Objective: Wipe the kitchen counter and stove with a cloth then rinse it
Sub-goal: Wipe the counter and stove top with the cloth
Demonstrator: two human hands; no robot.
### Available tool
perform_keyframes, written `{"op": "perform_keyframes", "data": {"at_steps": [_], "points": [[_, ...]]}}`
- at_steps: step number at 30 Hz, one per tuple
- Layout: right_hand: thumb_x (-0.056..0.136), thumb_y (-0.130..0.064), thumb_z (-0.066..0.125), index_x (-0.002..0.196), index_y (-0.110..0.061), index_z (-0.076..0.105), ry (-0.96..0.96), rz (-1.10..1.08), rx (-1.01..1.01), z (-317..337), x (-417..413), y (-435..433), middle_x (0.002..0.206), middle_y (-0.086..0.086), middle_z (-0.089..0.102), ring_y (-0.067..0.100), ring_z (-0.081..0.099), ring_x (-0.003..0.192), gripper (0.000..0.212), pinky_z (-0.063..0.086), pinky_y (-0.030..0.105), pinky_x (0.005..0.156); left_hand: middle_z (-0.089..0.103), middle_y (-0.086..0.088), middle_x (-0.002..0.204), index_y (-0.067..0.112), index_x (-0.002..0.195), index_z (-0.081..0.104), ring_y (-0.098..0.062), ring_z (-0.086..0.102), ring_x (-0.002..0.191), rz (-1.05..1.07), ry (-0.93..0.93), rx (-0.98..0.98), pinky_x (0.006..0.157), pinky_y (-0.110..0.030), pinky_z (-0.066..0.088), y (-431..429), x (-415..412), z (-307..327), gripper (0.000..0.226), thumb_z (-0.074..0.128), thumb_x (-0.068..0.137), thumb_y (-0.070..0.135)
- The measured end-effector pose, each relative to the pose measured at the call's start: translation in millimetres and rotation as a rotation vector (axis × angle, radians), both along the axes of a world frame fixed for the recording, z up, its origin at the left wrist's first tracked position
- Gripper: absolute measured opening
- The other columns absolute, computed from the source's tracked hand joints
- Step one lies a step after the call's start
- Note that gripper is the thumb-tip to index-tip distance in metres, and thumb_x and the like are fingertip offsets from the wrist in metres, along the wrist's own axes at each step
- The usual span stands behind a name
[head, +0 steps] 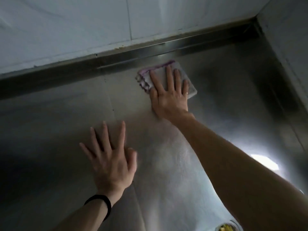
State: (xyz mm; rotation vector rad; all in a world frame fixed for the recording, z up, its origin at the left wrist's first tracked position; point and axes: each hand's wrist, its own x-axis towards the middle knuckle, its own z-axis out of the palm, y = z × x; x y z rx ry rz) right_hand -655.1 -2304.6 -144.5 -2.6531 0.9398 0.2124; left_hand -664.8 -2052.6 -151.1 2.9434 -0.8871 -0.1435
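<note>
A folded grey cloth (144, 79) with a purple scalloped edge lies flat on the stainless steel counter (58, 124), close to the back wall. My right hand (170, 95) presses down on it with flat, spread fingers and covers most of it; a ring shows on one finger. Nearer to me and to the left, my left hand (110, 161) rests palm down on the bare steel, fingers spread, holding nothing. A black band sits on that wrist. No stove is in view.
A raised steel lip (116, 60) runs along the back under the white tiled wall (66, 30). A second wall (286, 47) closes the corner at the right. At the bottom right edge sits a round metal rim (233, 222) with yellow bits inside.
</note>
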Motion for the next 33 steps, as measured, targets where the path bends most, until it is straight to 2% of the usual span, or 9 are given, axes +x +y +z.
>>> {"op": "perform_keyframes", "data": {"at_steps": [4, 8, 17, 19, 21, 23, 25, 28, 33], "points": [[0.105, -0.055, 0.014, 0.163, -0.048, 0.000, 0.030, -0.047, 0.028, 0, 49, -18, 0.174, 0.007, -0.014, 0.032, -0.016, 0.160, 0.060, -0.016, 0.057, 0.125, 0.025, -0.019, 0.170, 0.032, 0.163, 0.033, -0.051, 0.020, 0.155, 0.011, 0.011, -0.004, 0.121, -0.077, 0.009, -4, -1, 4, 0.078, 0.044, 0.087, 0.044], [0.106, -0.054, 0.015, 0.164, -0.046, 0.001, -0.022, -0.024, 0.028, 5, 28, -11, 0.174, 0.008, -0.014, 0.031, -0.016, 0.160, 0.059, -0.014, 0.055, 0.126, 0.024, -0.019, 0.171, 0.032, 0.163, 0.033, -0.051, 0.019, 0.156, -0.003, 0.029, 0.005, 0.121, -0.077, 0.010, -3, -3, 7, 0.077, 0.042, 0.088, 0.046], [0.109, -0.052, 0.026, 0.164, -0.047, 0.000, -0.020, -0.157, 0.005, 20, -173, 78, 0.175, 0.006, -0.009, 0.032, -0.007, 0.161, 0.060, 0.003, 0.057, 0.128, 0.013, -0.019, 0.174, 0.032, 0.166, 0.025, -0.050, 0.007, 0.159, -0.003, 0.152, 0.052, 0.121, -0.077, 0.003, -8, -4, 20, 0.080, 0.026, 0.088, 0.049], [0.108, -0.051, 0.028, 0.165, -0.043, 0.005, -0.003, -0.209, 0.014, 26, -225, 109, 0.175, 0.007, -0.006, 0.033, -0.004, 0.161, 0.062, 0.011, 0.059, 0.128, 0.010, -0.022, 0.173, 0.027, 0.167, 0.022, -0.052, 0.005, 0.158, 0.007, 0.202, 0.084, 0.120, -0.078, 0.003, -11, -2, 27, 0.083, 0.020, 0.087, 0.051], [0.105, -0.052, 0.029, 0.165, -0.042, 0.011, 0.024, -0.251, 0.029, 31, -262, 134, 0.176, 0.006, -0.004, 0.032, 0.000, 0.162, 0.064, 0.017, 0.057, 0.127, 0.019, -0.027, 0.169, 0.015, 0.165, 0.026, -0.057, 0.015, 0.154, -0.139, 0.202, 0.104, 0.117, -0.082, 0.010, -16, 4, 36, 0.085, 0.024, 0.087, 0.049], [0.104, -0.053, 0.027, 0.165, -0.042, 0.008, 0.059, -0.262, 0.051, 32, -276, 143, 0.175, 0.003, -0.009, 0.030, -0.005, 0.162, 0.065, 0.011, 0.053, 0.126, 0.031, -0.024, 0.165, 0.011, 0.162, 0.033, -0.056, 0.029, 0.150, -0.444, 0.134, 0.075, 0.115, -0.083, 0.019, -31, 9, 41, 0.079, 0.034, 0.089, 0.044], [0.103, -0.059, 0.017, 0.162, -0.048, -0.007, 0.092, -0.283, 0.087, 31, -270, 140, 0.172, -0.001, -0.027, 0.026, -0.023, 0.159, 0.065, -0.004, 0.050, 0.129, 0.030, -0.019, 0.166, 0.019, 0.163, 0.031, -0.054, 0.030, 0.150, -0.575, 0.091, 0.039, 0.116, -0.081, 0.020, -60, 6, 44, 0.076, 0.038, 0.092, 0.043], [0.099, -0.063, 0.004, 0.157, -0.053, -0.021, 0.101, -0.370, 0.102, 27, -252, 121, 0.166, -0.003, -0.039, 0.024, -0.037, 0.153, 0.064, -0.013, 0.052, 0.127, 0.019, -0.013, 0.172, 0.026, 0.167, 0.019, -0.049, 0.018, 0.155, -0.429, 0.182, 0.054, 0.119, -0.077, 0.016, -103, -8, 41, 0.077, 0.033, 0.094, 0.048], [0.102, -0.063, 0.010, 0.160, -0.055, -0.008, 0.039, -0.413, 0.038, 18, -244, 17, 0.174, 0.002, -0.018, 0.028, -0.019, 0.159, 0.061, -0.014, 0.050, 0.126, 0.009, -0.013, 0.176, 0.028, 0.168, 0.014, -0.049, 0.004, 0.160, -0.398, 0.143, 0.071, 0.120, -0.078, 0.006, -106, -23, 14, 0.077, 0.031, 0.097, 0.052]]}}
